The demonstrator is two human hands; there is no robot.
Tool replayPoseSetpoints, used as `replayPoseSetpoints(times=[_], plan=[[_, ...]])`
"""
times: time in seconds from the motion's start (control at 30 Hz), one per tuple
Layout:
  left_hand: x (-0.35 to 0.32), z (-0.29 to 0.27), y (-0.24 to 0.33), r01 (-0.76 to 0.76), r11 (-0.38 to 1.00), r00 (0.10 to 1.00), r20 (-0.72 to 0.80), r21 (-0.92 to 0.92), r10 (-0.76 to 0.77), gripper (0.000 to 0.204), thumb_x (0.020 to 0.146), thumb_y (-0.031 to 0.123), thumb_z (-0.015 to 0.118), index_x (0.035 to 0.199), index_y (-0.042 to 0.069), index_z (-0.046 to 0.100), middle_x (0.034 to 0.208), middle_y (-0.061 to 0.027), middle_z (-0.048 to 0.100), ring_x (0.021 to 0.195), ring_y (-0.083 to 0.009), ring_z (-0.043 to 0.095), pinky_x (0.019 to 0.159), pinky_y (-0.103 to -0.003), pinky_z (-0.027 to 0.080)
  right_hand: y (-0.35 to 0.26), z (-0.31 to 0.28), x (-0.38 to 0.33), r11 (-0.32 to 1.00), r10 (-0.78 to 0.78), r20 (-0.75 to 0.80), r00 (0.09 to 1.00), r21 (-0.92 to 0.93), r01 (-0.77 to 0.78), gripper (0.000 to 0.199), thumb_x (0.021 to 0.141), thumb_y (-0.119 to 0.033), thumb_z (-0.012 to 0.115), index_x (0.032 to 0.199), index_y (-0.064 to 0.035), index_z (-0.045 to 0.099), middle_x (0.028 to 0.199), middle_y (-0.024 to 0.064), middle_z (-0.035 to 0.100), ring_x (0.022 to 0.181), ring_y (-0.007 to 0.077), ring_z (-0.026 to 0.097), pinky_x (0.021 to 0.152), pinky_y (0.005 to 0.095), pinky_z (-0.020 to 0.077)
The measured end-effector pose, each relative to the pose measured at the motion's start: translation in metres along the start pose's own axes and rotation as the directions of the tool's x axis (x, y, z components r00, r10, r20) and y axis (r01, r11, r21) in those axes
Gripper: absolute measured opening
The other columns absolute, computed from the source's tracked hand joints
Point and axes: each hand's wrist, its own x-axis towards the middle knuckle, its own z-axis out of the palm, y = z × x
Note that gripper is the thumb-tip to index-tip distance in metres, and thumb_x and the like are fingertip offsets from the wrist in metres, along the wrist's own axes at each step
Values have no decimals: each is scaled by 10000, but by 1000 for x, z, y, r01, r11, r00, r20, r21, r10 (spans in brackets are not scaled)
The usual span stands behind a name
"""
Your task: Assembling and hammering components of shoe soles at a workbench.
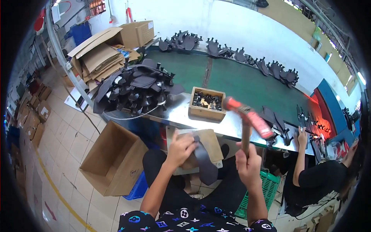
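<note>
My right hand [249, 166] grips the wooden handle of a hammer [247, 118] with a red head, raised in front of me. My left hand [181, 149] is closed at the upper end of a dark grey shoe sole [205, 164]. Under that sole is a tan work block [210, 141] on a pale plate, between my knees. Whatever lies beneath my left fingers is partly hidden. Straight ahead on the metal bench edge stands a wooden box [208, 113] of small black and tan pieces.
A heap of dark heeled soles [135, 87] lies on the bench at left, with more along the green conveyor belt [228, 77]. An open cardboard box [112, 160] stands left of my legs, a green crate [266, 189] at right. A co-worker [320, 178] reaches over the bench at right.
</note>
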Motion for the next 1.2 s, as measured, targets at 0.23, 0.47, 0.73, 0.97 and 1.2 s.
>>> replayPoseSetpoints(times=[0.23,0.47,0.73,0.97,1.2], plan=[[-24,-68,125,284,771,938,331,-570,-101,235,929,150,615,999,-24,755,685,-96,629,628,-159,603,609,-285,464,63,32,-1,840,-219,303,927,-425,338,374,844,-172,733,1193,-66,648,767,90,590,663,282,627,586,409,516],[-24,-82,147,534,574,827,526,-621,-199,230,933,129,606,972,-36,761,797,-116,722,702,-157,640,652,-265,479,61,41,7,800,-282,454,845,-375,469,328,865,-224,712,1140,-53,661,1066,101,646,917,289,637,732,394,530],[-29,-77,151,492,513,839,541,-703,-62,226,966,152,620,969,-41,739,783,-114,677,721,-181,645,686,-286,485,8,5,3,761,-333,576,747,632,-148,384,926,-284,676,1087,63,701,1096,196,705,1024,313,690,904,370,532],[-19,-86,156,506,427,760,621,-750,191,242,975,183,627,1003,-29,739,800,-129,697,746,-223,673,697,-304,491,0,-1,27,639,-667,577,471,768,-34,238,875,-166,704,921,56,634,893,155,615,817,321,613,721,380,509],[-24,-78,161,534,345,710,631,-771,313,275,984,209,623,891,-35,707,727,-117,647,649,-224,626,605,-319,451,-2,11,19,477,-825,404,396,873,103,275,890,-172,631,737,55,612,686,139,569,508,273,511,423,346,375]])
